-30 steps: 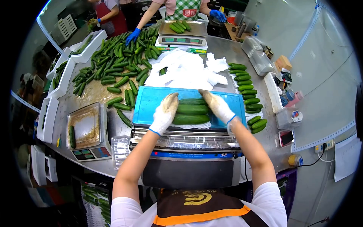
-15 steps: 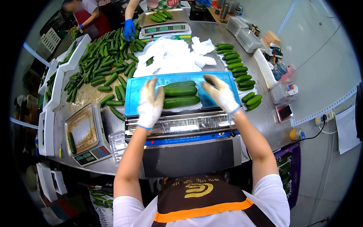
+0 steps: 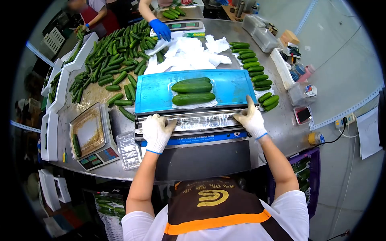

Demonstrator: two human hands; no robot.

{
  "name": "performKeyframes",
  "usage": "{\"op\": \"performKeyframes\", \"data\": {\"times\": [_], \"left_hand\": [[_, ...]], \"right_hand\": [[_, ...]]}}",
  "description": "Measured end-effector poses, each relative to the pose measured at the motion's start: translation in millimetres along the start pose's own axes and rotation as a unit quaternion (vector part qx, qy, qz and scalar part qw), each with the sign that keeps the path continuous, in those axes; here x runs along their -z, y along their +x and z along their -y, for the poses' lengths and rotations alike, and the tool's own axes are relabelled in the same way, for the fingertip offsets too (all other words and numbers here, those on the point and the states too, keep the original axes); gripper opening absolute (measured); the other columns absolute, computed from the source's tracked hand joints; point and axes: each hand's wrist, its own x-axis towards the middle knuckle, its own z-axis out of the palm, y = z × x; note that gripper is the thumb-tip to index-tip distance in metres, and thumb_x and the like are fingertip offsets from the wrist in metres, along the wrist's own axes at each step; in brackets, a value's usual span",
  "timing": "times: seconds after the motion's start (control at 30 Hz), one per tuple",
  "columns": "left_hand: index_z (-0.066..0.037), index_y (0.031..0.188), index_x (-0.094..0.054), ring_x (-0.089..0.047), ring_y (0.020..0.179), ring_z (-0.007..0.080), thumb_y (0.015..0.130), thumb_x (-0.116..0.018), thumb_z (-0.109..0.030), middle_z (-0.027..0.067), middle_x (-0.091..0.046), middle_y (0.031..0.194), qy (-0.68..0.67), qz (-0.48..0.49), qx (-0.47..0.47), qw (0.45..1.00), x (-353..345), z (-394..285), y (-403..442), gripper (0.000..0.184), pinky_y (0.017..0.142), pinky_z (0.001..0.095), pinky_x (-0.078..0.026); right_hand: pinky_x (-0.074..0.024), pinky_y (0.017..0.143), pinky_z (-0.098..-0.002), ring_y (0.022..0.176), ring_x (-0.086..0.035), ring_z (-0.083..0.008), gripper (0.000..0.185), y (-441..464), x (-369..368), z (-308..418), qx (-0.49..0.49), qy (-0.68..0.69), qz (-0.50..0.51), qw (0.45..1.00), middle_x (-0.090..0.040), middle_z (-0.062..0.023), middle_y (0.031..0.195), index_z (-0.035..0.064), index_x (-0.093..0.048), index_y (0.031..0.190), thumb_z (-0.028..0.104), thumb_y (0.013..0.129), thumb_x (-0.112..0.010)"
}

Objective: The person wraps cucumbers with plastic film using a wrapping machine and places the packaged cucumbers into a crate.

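Both my hands wear white gloves and rest at the two ends of the film wrapper's roller (image 3: 205,121). My left hand (image 3: 158,131) is at the left end, fingers bent and thumb apart. At the right end is my right hand (image 3: 252,120), its thumb and forefinger spread. Whether either touches the clear film edge is hard to see. Beyond them, on the wrapper's blue top (image 3: 155,94), a small white-lined tray (image 3: 214,105) carries cucumbers (image 3: 194,99) lying side by side.
A large heap of cucumbers (image 3: 116,52) covers the left back. White foam nets (image 3: 189,54) lie behind the wrapper; a cucumber row (image 3: 257,68) runs along the right. A scale (image 3: 88,134) and clear trays (image 3: 128,150) stand left. A co-worker's blue-gloved hand (image 3: 161,29) reaches over the back.
Both my hands have come back from beside the cucumbers to the roller ends. The cucumbers stay on the blue top. The co-worker's gloved hand has moved right, to the foam nets.
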Motion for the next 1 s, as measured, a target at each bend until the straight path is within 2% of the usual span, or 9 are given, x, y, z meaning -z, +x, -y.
{"op": "performKeyframes", "data": {"times": [0.17, 0.27, 0.33, 0.4, 0.53, 0.6, 0.67, 0.87, 1.0], "left_hand": [[-0.001, 0.066, -0.063, -0.059, 0.064, 0.0282, 0.08, -0.068, -0.028, 0.0114, -0.059, 0.067, -0.209, 0.106, 0.161, 0.959, 23, 2, -9, 0.031, 0.063, 0.0371, -0.046], [-0.002, 0.065, -0.059, -0.055, 0.062, 0.0152, 0.087, -0.063, -0.013, 0.0048, -0.056, 0.066, -0.52, 0.142, 0.244, 0.806, 48, 7, -37, 0.025, 0.058, 0.0309, -0.044], [-0.006, 0.064, -0.057, -0.05, 0.059, 0.0176, 0.088, -0.061, -0.011, 0.0053, -0.054, 0.067, -0.745, 0.17, 0.342, 0.547, 60, 9, -57, 0.025, 0.057, 0.0331, -0.043], [-0.012, 0.055, -0.039, -0.046, 0.058, 0.0195, 0.09, -0.062, -0.026, 0.0043, -0.05, 0.065, -0.882, 0.252, 0.197, 0.346, 59, 14, -73, 0.044, 0.052, 0.0337, -0.039], [-0.017, 0.057, -0.036, -0.043, 0.061, 0.0163, 0.091, -0.055, -0.03, 0.0005, -0.048, 0.069, -0.914, 0.084, 0.016, 0.397, 95, -9, -47, 0.04, 0.05, 0.0328, -0.036], [-0.013, 0.069, -0.052, -0.056, 0.078, 0.0207, 0.091, -0.054, -0.028, 0.0062, -0.057, 0.08, -0.956, 0.0, 0.049, 0.29, 113, -9, -1, 0.027, 0.075, 0.0372, -0.049], [0.003, 0.098, -0.067, -0.061, 0.109, 0.0319, 0.091, -0.06, -0.022, 0.0203, -0.065, 0.116, -0.939, -0.073, 0.052, 0.333, 103, 3, 55, 0.027, 0.106, 0.05, -0.044], [0.004, 0.1, -0.066, -0.063, 0.085, 0.0206, 0.089, -0.063, -0.034, 0.0137, -0.067, 0.086, -0.493, -0.069, 0.217, 0.84, -15, 18, 154, 0.04, 0.079, 0.0311, -0.048], [0.007, 0.117, -0.062, -0.065, 0.091, 0.0274, 0.086, -0.063, -0.04, 0.024, -0.068, 0.101, -0.436, 0.1, 0.242, 0.861, -51, 36, 132, 0.056, 0.084, 0.0346, -0.049]], "right_hand": [[-0.049, 0.061, -0.0268, 0.063, -0.058, -0.0148, 0.085, -11, -6, -39, -0.024, 0.255, -0.003, 0.967, -0.063, -0.0053, 0.076, -0.0081, -0.029, 0.147, 0.015, 0.076, -0.071], [-0.0389, 0.046, -0.0229, 0.052, -0.046, -0.0092, 0.071, -64, 41, 8, -0.123, 0.392, 0.081, 0.908, -0.054, -0.0012, 0.07, -0.0097, -0.036, 0.142, 0.008, 0.08, -0.066], [-0.0294, 0.041, -0.0205, 0.048, -0.038, -0.0063, 0.06, -81, 55, 5, -0.204, 0.517, 0.192, 0.809, -0.047, 0.0014, 0.067, -0.0089, -0.041, 0.138, 0.003, 0.083, -0.062], [-0.0219, 0.037, -0.0196, 0.045, -0.032, -0.0045, 0.046, -92, 82, 28, -0.282, 0.582, 0.322, 0.692, -0.037, 0.0049, 0.063, -0.0078, -0.047, 0.131, -0.002, 0.086, -0.055], [-0.0245, 0.036, -0.0228, 0.043, -0.036, -0.0064, 0.029, -76, 113, 63, -0.102, 0.581, 0.366, 0.72, -0.043, 0.002, 0.059, -0.0084, -0.058, 0.111, 0.002, 0.085, -0.055], [-0.0385, 0.05, -0.0245, 0.055, -0.05, -0.0108, 0.027, -40, 100, 85, 0.059, 0.642, 0.258, 0.719, -0.056, -0.0047, 0.071, -0.0082, -0.061, 0.108, 0.012, 0.09, -0.062], [-0.0521, 0.084, -0.0305, 0.091, -0.064, -0.0198, 0.029, 8, 79, 110, 0.163, 0.702, 0.197, 0.664, -0.065, -0.0123, 0.102, -0.0085, -0.059, 0.115, 0.012, 0.095, -0.062], [-0.0501, 0.081, -0.0321, 0.091, -0.062, -0.021, 0.033, 186, -65, 68, 0.051, 0.484, 0.051, 0.872, -0.069, -0.0113, 0.101, -0.0042, -0.065, 0.115, 0.02, 0.091, -0.064], [-0.0502, 0.085, -0.0324, 0.094, -0.065, -0.0244, 0.057, 182, -91, 20, 0.058, 0.265, 0.053, 0.961, -0.068, -0.019, 0.109, -0.0104, -0.059, 0.123, 0.036, 0.09, -0.063]]}}
